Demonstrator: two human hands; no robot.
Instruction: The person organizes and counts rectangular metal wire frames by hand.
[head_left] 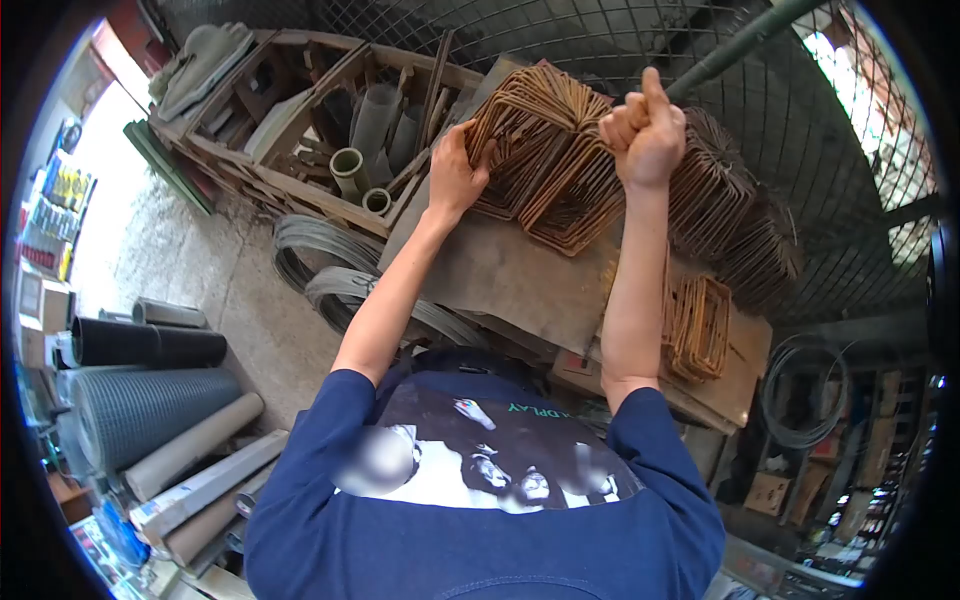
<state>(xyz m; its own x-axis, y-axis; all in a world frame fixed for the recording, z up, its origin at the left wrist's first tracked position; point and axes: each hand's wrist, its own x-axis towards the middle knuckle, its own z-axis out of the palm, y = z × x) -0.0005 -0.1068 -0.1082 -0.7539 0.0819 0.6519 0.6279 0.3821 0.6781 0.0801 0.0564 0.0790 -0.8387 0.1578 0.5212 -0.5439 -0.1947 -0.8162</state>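
Stretches slantwise as a worktable point(500, 270) beside a mesh fence point(810, 150). Bears, near the fence, bundled wire frames point(570, 190), long axis running roughly left to right between the hands, lower looped ends pointing bodyward; rusty orange-brown, round-cornered, fanned. Hands apart: left hand point(459, 172) clamped on the frames' left end; right hand point(645, 135) at their right edge, index finger raised, contact unclear.

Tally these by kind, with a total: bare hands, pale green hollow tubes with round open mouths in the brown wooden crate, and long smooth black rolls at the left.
Bare hands, the left hand and the right hand: 2
Pale green tubes, a wider tube and a narrower tube: 2
Long smooth black roll: 1
Total: 5
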